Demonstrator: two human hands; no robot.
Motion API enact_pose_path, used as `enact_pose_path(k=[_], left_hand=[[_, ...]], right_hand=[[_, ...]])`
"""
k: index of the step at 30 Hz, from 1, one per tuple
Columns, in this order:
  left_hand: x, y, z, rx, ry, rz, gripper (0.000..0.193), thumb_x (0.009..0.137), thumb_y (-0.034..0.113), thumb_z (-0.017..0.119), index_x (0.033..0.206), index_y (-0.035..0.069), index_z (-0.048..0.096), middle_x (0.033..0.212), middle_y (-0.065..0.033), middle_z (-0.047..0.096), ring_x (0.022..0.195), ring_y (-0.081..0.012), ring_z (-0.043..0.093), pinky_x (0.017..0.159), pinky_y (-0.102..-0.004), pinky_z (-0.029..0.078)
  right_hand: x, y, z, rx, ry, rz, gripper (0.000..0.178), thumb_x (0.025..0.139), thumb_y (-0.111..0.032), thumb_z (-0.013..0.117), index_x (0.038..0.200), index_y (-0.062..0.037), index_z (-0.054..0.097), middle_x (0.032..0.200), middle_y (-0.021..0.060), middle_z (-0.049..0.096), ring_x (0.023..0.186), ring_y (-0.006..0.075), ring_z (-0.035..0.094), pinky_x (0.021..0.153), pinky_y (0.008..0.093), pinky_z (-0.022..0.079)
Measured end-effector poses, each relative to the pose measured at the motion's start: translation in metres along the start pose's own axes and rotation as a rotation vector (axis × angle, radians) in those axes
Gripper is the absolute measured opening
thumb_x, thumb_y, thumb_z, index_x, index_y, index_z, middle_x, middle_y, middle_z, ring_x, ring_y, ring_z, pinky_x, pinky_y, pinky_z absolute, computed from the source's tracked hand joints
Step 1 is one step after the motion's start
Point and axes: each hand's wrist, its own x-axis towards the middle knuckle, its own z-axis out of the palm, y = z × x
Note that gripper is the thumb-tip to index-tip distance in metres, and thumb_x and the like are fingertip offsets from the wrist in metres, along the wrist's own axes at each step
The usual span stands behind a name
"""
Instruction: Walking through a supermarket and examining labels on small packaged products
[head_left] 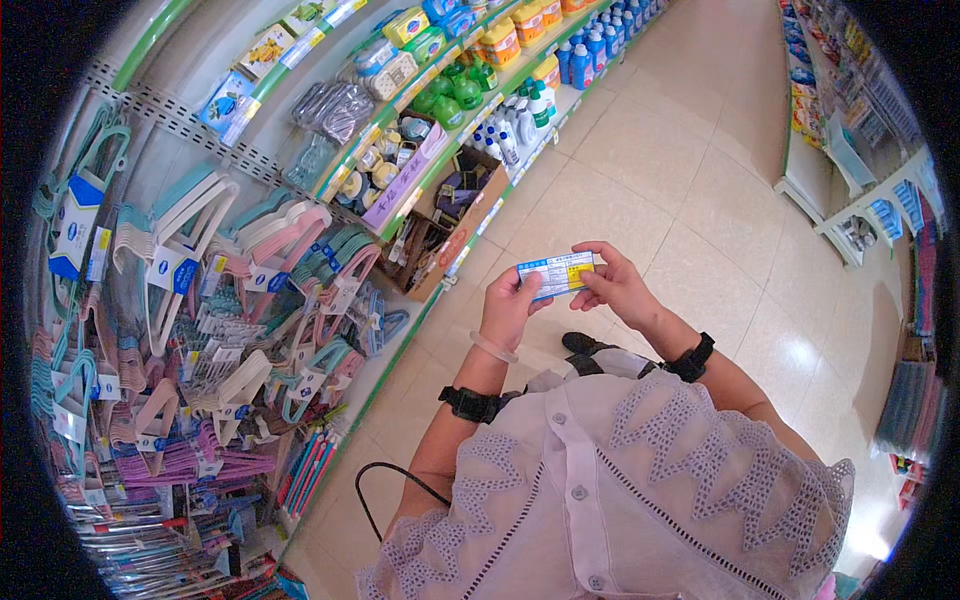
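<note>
Shop aisle with a pale tiled floor (660, 160); I look down on it from the head view. My left hand (508, 305) and right hand (615, 285) are raised in front of my chest, close together, both pinched on one small label card (556, 274), blue and white with a yellow patch. The card sits directly between them, long axis running hand to hand, slightly tilted up toward the right; the left grips its left end, the right its right end and top edge. Neither hand is nearer: both are in contact. Each wrist carries a black band. Left of the hands, well apart, stands shelving (470, 200) with an open cardboard box (450, 215), bottles and hanging hangers (200, 300). Ahead and right, more shelves (860, 210) lie further off
</note>
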Motion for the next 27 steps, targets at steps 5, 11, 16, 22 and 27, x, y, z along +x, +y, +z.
enact_pose_path(k=[5,11,16,22,27], left_hand=[[0.002,0.0,-0.001,-0.009,-0.003,-0.014,0.016,0.088,0.012,0.047,0.099,0.002,0.054,0.096,-0.0067,0.059,0.085,-0.0153,0.059,0.071,-0.0291,0.052],[0.003,-0.003,-0.002,-0.012,-0.007,-0.013,0.017,0.088,0.013,0.048,0.1,0.002,0.054,0.097,-0.0069,0.059,0.085,-0.0158,0.059,0.071,-0.0292,0.052],[0.003,-0.003,-0.001,-0.025,0.002,-0.008,0.017,0.087,0.012,0.05,0.1,0.002,0.054,0.097,-0.0075,0.059,0.086,-0.0161,0.059,0.072,-0.0297,0.052],[0.004,-0.006,-0.008,-0.024,0.077,-0.012,0.019,0.086,0.014,0.053,0.098,-0.001,0.054,0.091,-0.0068,0.059,0.079,-0.0134,0.059,0.067,-0.0261,0.053],[0.004,-0.011,-0.016,-0.007,0.028,-0.037,0.02,0.085,0.014,0.053,0.098,-0.001,0.054,0.092,-0.0066,0.059,0.083,-0.0152,0.059,0.071,-0.0296,0.052]], right_hand=[[0.002,0.002,-0.001,-0.016,0.0,0.0,0.033,0.088,-0.007,0.043,0.12,-0.0116,0.036,0.085,0.0112,0.057,0.065,0.0151,0.061,0.055,0.024,0.049],[0.001,0.0,0.0,-0.026,0.015,0.001,0.033,0.088,-0.006,0.044,0.119,-0.0106,0.037,0.084,0.0114,0.057,0.064,0.0156,0.061,0.053,0.0241,0.05],[0.002,-0.001,0.0,-0.044,0.014,0.001,0.033,0.087,-0.006,0.044,0.119,-0.0094,0.036,0.084,0.0119,0.057,0.063,0.0164,0.062,0.052,0.0239,0.05],[0.007,0.001,0.006,-0.074,0.012,0.05,0.033,0.087,-0.009,0.044,0.119,-0.0087,0.035,0.085,0.0116,0.057,0.064,0.0169,0.062,0.054,0.0243,0.05],[0.008,0.0,0.012,-0.078,0.04,0.032,0.028,0.087,-0.009,0.045,0.114,-0.0062,0.038,0.083,0.0116,0.057,0.061,0.0168,0.061,0.052,0.0241,0.05]])
